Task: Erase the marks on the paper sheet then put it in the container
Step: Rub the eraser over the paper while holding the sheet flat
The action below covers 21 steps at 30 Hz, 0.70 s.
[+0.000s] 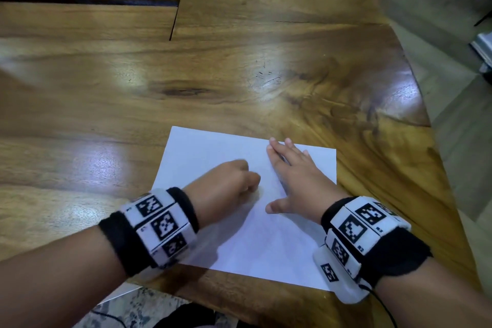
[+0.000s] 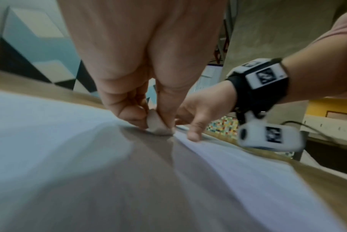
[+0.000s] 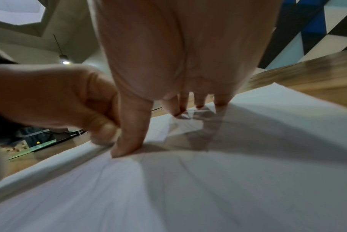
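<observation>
A white paper sheet lies flat near the front edge of the wooden table. My left hand is curled over the sheet's middle and pinches a small pale eraser whose tip presses on the paper. My right hand lies flat on the sheet's right part, fingers straight and thumb spread out. In the right wrist view its fingertips press the paper down. No marks show clearly on the sheet. No container is in view.
The table's curved right edge drops to a grey floor. A dark slot cuts the tabletop at the back left. A patterned rug shows below the front edge.
</observation>
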Tool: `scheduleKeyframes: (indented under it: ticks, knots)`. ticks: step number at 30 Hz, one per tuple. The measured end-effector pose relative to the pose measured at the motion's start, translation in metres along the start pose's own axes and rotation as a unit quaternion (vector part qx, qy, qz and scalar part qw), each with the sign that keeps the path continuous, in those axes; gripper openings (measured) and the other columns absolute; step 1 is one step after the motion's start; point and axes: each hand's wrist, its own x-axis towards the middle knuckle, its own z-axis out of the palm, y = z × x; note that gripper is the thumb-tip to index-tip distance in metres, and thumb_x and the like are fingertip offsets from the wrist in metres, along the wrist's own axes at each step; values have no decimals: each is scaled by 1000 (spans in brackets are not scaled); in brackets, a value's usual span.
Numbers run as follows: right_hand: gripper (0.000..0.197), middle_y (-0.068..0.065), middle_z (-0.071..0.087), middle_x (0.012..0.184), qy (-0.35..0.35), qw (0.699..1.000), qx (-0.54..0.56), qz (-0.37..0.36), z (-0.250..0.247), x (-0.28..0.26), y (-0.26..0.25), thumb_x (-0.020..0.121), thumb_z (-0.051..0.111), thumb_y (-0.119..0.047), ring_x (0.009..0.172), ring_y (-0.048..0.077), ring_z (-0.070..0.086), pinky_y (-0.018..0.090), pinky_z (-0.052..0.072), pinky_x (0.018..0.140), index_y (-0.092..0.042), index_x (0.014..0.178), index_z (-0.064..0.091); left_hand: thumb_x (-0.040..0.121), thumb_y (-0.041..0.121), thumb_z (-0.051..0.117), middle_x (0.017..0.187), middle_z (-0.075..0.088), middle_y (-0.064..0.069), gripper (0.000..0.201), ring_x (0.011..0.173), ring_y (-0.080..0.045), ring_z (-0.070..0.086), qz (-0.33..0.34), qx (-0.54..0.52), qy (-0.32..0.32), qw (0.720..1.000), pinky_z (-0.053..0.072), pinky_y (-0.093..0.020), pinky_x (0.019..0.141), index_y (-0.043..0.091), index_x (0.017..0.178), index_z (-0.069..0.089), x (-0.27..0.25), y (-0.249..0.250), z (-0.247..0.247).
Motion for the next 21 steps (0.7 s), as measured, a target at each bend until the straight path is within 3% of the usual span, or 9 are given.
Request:
scheduleKeyframes:
  ticks: [3,6,9,12,15,19,21]
  knots:
    - [110,-10,-22,156,0,1000,4,1,0,0,1,79,70,-44,142,13,-24,33,-10,118,-16,151,-9,83,19,53,74,43,3,14,66,-18,50,36,-17,-50,998,37,-26,60,18,69,54,-38,11,15]
    - [110,-11,-21,156,1,1000,5,1,0,-1,0,79,70,-45,142,12,-25,32,-11,118,-16,150,-9,82,18,56,78,45,6,8,70,-14,53,30,-52,-102,993,36,-19,63,22,76,60,-50,13,17]
    - [110,-9,-21,156,2,1000,-4,1,1,0,0,79,70,-45,143,14,-23,33,-10,117,-15,150,-9,79,19,58,73,43,5,8,65,-14,47,13,-42,-46,998,32,-20,60,19,72,59,-17,8,5]
    - [110,-9,-21,156,0,1000,-1,0,0,0,-1,79,70,-45,143,14,-23,33,-11,117,-15,151,-9,84,19,57,78,45,-1,8,68,-18,44,-36,-8,-3,999,28,-24,61,13,79,59,13,3,-5]
    - [110,-9,-22,156,0,1000,1,1,0,0,0,79,70,-44,143,14,-24,33,-10,117,-16,151,-9,82,15,55,73,43,1,17,64,-19,46,-2,-10,-2,1000,30,-25,59,19,66,51,0,5,4]
    - [110,-9,-21,156,0,1000,4,-1,0,-1,1,79,70,-44,143,13,-24,33,-11,118,-16,150,-9,83,19,53,76,40,6,12,66,-13,47,39,-29,-76,996,37,-26,60,20,71,55,-48,16,24]
    - [110,-9,-21,157,2,1000,2,-2,0,-1,1,79,70,-45,143,13,-24,33,-11,118,-16,150,-9,83,20,54,78,40,9,8,69,-8,47,36,-43,-111,992,37,-20,62,23,77,58,-57,19,26]
